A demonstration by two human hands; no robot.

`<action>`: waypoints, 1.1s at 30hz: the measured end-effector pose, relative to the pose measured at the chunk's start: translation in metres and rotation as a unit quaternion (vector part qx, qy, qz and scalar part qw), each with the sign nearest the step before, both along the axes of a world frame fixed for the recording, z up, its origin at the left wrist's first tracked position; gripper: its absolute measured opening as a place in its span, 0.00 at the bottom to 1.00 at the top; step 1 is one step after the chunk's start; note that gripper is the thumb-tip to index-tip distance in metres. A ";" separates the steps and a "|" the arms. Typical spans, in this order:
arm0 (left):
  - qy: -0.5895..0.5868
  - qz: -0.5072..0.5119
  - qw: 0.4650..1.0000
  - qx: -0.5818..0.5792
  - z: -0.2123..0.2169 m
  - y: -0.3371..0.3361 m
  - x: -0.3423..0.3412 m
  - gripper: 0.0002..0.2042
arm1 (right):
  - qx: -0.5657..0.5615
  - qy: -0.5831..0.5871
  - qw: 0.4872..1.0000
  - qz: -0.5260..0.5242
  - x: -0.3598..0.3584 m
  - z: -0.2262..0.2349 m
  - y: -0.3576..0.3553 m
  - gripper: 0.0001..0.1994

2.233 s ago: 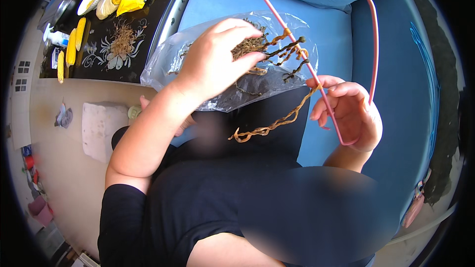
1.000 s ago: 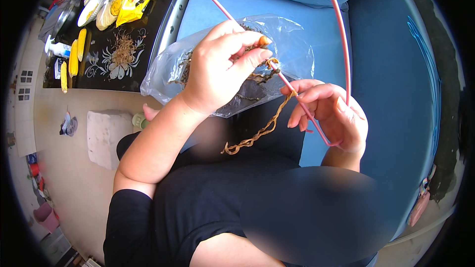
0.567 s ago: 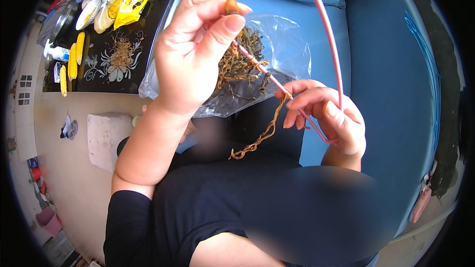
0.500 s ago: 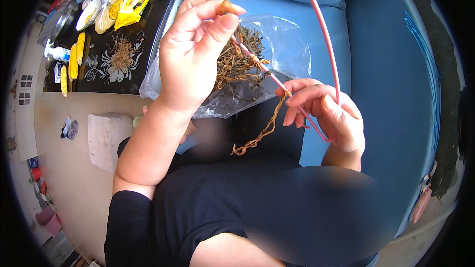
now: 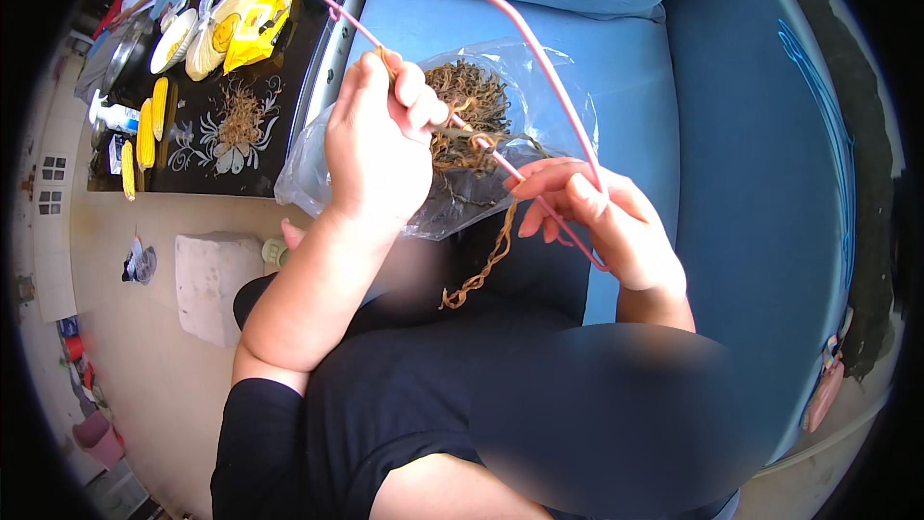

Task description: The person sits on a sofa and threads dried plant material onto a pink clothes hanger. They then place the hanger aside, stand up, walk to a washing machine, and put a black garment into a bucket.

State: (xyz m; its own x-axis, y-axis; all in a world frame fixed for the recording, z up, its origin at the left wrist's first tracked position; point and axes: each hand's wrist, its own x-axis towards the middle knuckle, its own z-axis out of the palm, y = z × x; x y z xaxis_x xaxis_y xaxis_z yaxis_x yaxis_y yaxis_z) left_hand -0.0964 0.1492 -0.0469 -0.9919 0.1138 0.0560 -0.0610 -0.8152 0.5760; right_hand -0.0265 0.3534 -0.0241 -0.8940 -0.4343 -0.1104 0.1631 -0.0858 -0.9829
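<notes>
Corn (image 5: pixel 145 133) lies as three yellow cobs near the edge of the black table (image 5: pixel 197 96), with a heap of dry brown fibres (image 5: pixel 241 114) beside them and a yellow packet (image 5: pixel 258 31) farther back. Next comes the left hand (image 5: pixel 380 149), back upward, fingers curled in over the lower bar of a pink hanger (image 5: pixel 558 86). Its fingertips are hidden, so I cannot tell whether it pinches a strand, the bar or both. A bit of tan strand (image 5: pixel 384 57) shows on the bar just beyond the knuckles.

Behind the bar a clear plastic bag (image 5: pixel 313 169) lies spread, bearing a tangled pile of dried plant strands (image 5: pixel 476 96). Several strands loop around the bar between the two hands, and one twisted strand (image 5: pixel 497 255) hangs free below it. The right hand (image 5: pixel 626 221) steadies the hanger near its corner, thumb against the side arm and fingers bent around the lower bar, in front of the blue sofa (image 5: pixel 635 106).

A hard tug by the left hand could snap a strand, as they look brittle. Should the right fingers loosen, the hanger could swivel and its tilted bar let the loops slide together. Loose ends could also snag in the pile and drag strands off the bag.
</notes>
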 end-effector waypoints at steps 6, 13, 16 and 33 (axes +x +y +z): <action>0.134 0.079 0.977 -0.148 0.008 0.005 0.016 0.10 | -0.015 -0.024 1.000 0.013 0.000 -0.005 -0.004 0.18; 0.256 0.115 0.933 -0.224 0.013 0.006 0.034 0.12 | -0.072 -0.026 0.997 0.018 -0.003 -0.008 -0.003 0.19; 0.244 0.036 0.959 -0.141 0.016 0.002 0.034 0.12 | -0.073 -0.036 0.997 0.007 -0.005 -0.008 -0.002 0.20; 0.212 -0.112 0.971 -0.005 0.045 -0.004 0.027 0.11 | -0.003 -0.016 1.000 -0.022 -0.022 -0.024 -0.021 0.21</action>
